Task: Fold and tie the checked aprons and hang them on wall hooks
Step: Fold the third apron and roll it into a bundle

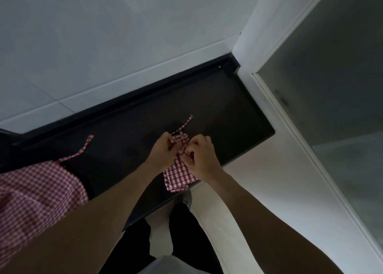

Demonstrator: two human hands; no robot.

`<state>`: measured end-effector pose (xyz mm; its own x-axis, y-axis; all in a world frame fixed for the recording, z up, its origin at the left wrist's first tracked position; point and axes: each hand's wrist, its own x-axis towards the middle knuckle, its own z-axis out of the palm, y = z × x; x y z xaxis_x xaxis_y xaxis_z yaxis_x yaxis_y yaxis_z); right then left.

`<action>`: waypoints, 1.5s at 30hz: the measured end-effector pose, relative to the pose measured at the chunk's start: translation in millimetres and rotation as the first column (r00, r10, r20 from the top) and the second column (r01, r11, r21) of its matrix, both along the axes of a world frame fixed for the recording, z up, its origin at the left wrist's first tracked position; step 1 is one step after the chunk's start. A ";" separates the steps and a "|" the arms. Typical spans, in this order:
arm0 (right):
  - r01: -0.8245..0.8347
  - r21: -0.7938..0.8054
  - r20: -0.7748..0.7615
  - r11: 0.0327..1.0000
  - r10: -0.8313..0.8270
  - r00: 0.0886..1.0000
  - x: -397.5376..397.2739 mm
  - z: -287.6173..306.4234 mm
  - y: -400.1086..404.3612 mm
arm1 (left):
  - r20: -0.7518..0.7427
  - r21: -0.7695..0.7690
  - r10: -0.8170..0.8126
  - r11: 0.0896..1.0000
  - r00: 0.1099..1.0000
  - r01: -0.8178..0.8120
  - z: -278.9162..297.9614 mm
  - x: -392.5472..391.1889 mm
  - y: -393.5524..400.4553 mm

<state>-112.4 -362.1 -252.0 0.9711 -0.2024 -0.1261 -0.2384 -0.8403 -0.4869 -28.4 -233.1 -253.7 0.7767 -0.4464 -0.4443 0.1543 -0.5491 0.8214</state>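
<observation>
both forearms reach forward over the dark tabletop. left hand grips a checked strap with curled fingers, while the right hand pinches fabric at the top of a folded red-and-white checked apron. that bundle lies at the tabletop's near edge, its lower corner hanging just past it. a second checked apron lies unfolded at the left, one strap trailing across the dark surface. white wall tiles rise behind.
</observation>
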 end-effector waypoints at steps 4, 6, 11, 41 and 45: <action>-0.012 0.185 -0.136 0.983 0.038 0.990 -12.8 15.5 -3.3 | -0.053 -0.009 0.026 1.000 0.998 -0.026 0.3 -4.8 -0.8; 0.069 0.380 -0.158 0.923 -0.008 0.987 -21.6 25.6 -4.9 | -0.053 -0.011 0.023 1.000 0.998 -0.023 1.3 -5.8 0.1; 0.266 0.531 -0.324 0.805 -0.098 0.941 -40.9 35.2 -14.2 | -0.079 -0.010 0.000 1.000 0.997 -0.001 2.2 -12.8 -1.4; 0.704 0.673 -0.704 -0.228 -0.488 0.515 -37.4 14.6 -6.3 | 0.455 0.573 -0.149 0.803 0.878 -0.161 -2.2 -63.9 38.0; 0.764 0.525 -0.532 0.374 -0.556 0.638 -32.5 9.2 -7.2 | 0.404 0.358 -0.194 0.933 0.894 0.041 5.7 -67.4 30.8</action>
